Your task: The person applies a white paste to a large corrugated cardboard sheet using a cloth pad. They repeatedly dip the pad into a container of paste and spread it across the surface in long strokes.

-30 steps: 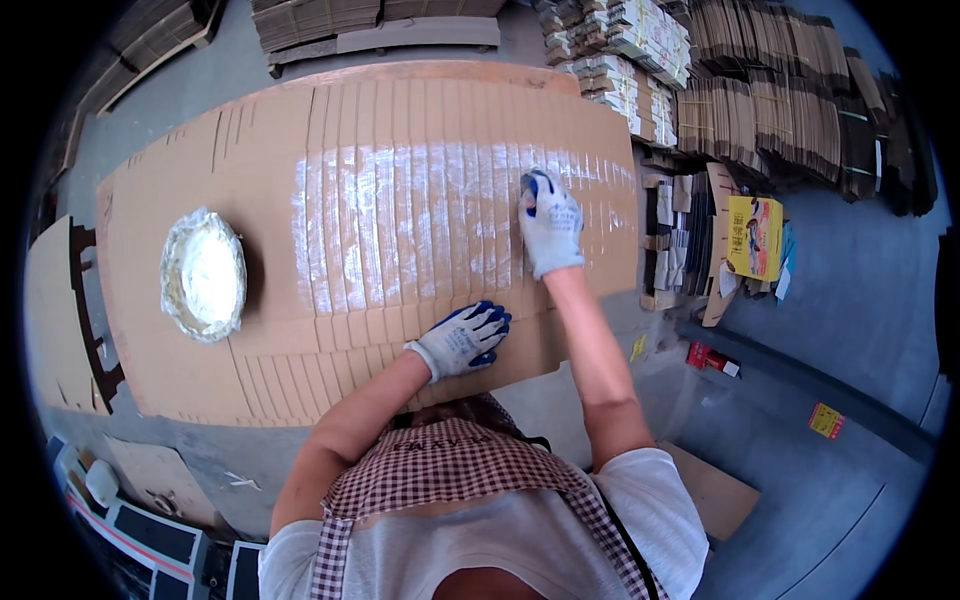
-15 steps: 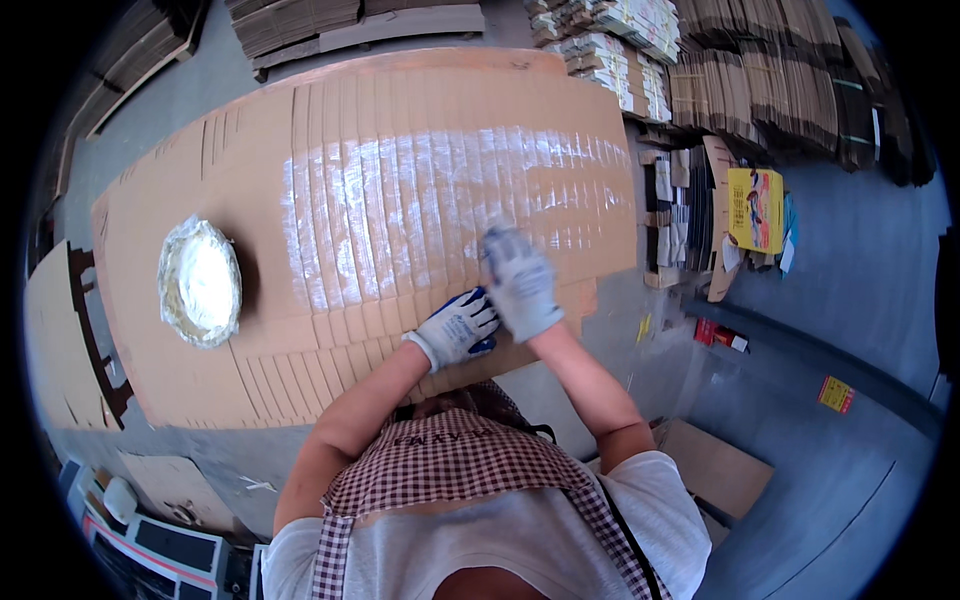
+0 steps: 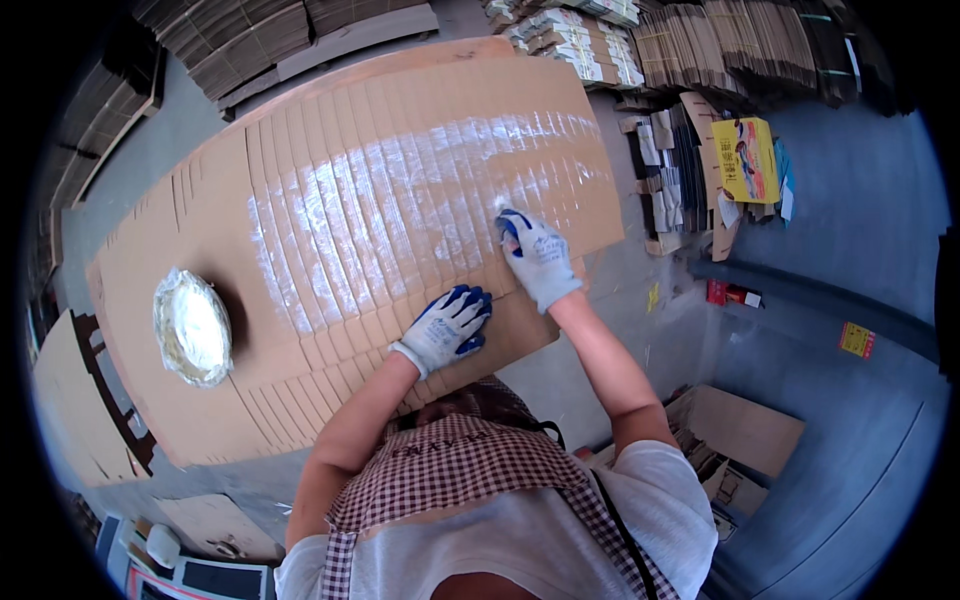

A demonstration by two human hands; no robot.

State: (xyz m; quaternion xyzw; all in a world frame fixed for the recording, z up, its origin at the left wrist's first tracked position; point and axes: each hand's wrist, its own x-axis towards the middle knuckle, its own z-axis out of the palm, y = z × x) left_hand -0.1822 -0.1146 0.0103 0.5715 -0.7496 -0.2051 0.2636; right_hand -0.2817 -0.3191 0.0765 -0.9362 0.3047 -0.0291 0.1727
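Overlapping cardboard sheets [image 3: 330, 190] lie fanned in narrow steps across the table, a wide band of shiny whitish wet coating smeared over them. My left hand [image 3: 447, 327], in a white glove with blue palm, rests on the near edges of the sheets, fingers stretched out. Farther right, my gloved right hand [image 3: 540, 258] is closed, its fingertips at the coated band's near edge. A small whitish bit pokes out past those fingers; what it belongs to is hidden. Toward the left stands a plastic-lined bowl [image 3: 192, 325] with pale, shiny contents.
Bundled flat cardboard stacks [image 3: 700, 45] stand beyond the table at the back right, others [image 3: 240, 40] at the back left. A yellow printed box [image 3: 745, 160] sits on upright cardboard right of the table. An open carton [image 3: 740, 430] is on the floor at the near right.
My right hand, blurred before, has moved right and away from my left hand, which stays on the sheet edges. The whole view has tilted slightly.
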